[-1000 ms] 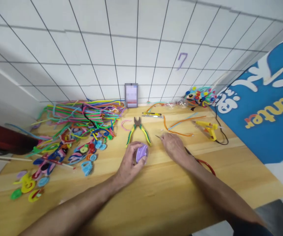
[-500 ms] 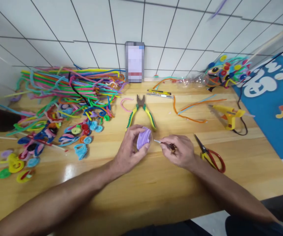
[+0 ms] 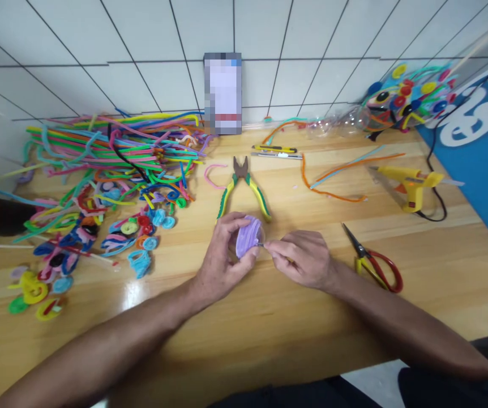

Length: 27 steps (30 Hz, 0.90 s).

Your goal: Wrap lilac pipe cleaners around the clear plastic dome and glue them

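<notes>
My left hand (image 3: 222, 258) is closed around a purple pipe-cleaner coil (image 3: 248, 235). A clear, rounded edge shows along the coil's right side. Facing it, my right hand (image 3: 299, 258) pinches a thin tool (image 3: 261, 244); only a short dark tip shows, against the coil's lower right edge. The rest of that tool is hidden by the fingers. Pliers (image 3: 242, 175) with green and yellow handles lie open just beyond my left hand. To the right of my right hand rest scissors (image 3: 371, 260) with red and yellow handles.
A heap of colourful pipe cleaners (image 3: 120, 147) fills the back left, with several coiled shapes (image 3: 140, 263) before it. A phone (image 3: 223, 93) leans on the tiled wall. Cutter knives (image 3: 275, 152), a yellow glue gun (image 3: 414, 184) with its cord, and a decorated bottle (image 3: 401, 105) are farther right.
My right hand has moved left, bringing the thin tool's tip from a gap away up to the purple coil. My left hand keeps its hold. The view has shifted slightly.
</notes>
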Motion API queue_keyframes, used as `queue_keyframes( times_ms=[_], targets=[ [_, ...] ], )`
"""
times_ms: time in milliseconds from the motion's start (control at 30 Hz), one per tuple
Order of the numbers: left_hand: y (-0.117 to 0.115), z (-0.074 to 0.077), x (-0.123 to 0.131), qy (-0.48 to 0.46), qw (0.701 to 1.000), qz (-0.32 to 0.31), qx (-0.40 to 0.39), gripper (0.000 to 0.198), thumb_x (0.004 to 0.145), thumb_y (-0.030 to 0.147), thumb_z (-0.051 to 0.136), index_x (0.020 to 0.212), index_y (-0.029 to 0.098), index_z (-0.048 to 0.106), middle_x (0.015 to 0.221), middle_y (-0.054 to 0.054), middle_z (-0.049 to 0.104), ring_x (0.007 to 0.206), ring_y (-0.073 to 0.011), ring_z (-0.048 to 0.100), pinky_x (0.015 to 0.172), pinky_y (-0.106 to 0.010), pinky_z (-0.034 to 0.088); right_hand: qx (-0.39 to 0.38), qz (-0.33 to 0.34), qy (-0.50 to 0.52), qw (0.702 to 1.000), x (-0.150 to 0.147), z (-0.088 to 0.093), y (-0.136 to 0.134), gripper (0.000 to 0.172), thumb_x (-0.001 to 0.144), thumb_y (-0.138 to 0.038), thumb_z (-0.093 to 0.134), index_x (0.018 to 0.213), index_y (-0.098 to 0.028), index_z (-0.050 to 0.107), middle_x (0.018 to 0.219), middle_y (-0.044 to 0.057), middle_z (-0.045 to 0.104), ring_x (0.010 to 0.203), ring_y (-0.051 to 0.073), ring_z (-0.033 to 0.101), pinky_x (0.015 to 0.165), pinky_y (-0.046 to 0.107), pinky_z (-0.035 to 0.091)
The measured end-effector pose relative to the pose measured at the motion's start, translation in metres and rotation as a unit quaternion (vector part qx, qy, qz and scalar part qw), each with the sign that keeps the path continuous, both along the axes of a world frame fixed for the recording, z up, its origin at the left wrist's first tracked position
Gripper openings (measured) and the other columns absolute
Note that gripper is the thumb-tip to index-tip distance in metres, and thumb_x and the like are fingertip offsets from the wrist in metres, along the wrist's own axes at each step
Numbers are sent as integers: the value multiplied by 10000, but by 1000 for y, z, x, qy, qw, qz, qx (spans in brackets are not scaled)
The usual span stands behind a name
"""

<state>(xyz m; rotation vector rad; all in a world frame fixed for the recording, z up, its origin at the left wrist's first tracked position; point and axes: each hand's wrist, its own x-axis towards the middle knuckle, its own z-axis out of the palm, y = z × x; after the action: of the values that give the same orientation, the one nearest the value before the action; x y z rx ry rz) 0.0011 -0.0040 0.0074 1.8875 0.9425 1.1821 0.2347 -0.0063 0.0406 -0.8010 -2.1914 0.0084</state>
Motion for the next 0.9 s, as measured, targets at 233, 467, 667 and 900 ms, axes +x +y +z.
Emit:
queue_keyframes(
  times_ms=[233,467,667,900],
  targets=[
    [0,-1,0,-7,1000,1,-6,519,1045,272,718,1511,325,495,1484,-128,560,1421,-290,584,1193,-520,535,8,-10,-6,1000,1,1,2,289,969,-58,635,1175,-256,681,734,-63,745,595,124,668,626,274,508],
    [0,0,0,1,1000,-3,2,520,1049,263,719,1511,318,486,1488,-131,554,1430,-292,578,1201,-527,534,16,-6,-5,1000,1,-1,1,277,948,-57,659,1160,-221,724,747,-41,741,617,127,665,648,270,519],
    [0,-2,-1,0,1000,-1,1,524,1044,274,725,1507,334,488,1482,-125,564,1432,-294,579,1191,-532,546,4,-5,1,1000,2,-3,1,352,934,-52,671,1223,-244,722,778,-52,748,639,127,671,648,273,523],
    [0,-2,-1,2,1000,3,-1,509,1046,291,719,1502,330,496,1479,-128,577,1434,-294,589,1186,-538,555,1,-2,0,1000,3,-4,2,311,940,-54,683,1188,-234,738,764,-48,738,645,127,678,648,272,535]
  ],
)
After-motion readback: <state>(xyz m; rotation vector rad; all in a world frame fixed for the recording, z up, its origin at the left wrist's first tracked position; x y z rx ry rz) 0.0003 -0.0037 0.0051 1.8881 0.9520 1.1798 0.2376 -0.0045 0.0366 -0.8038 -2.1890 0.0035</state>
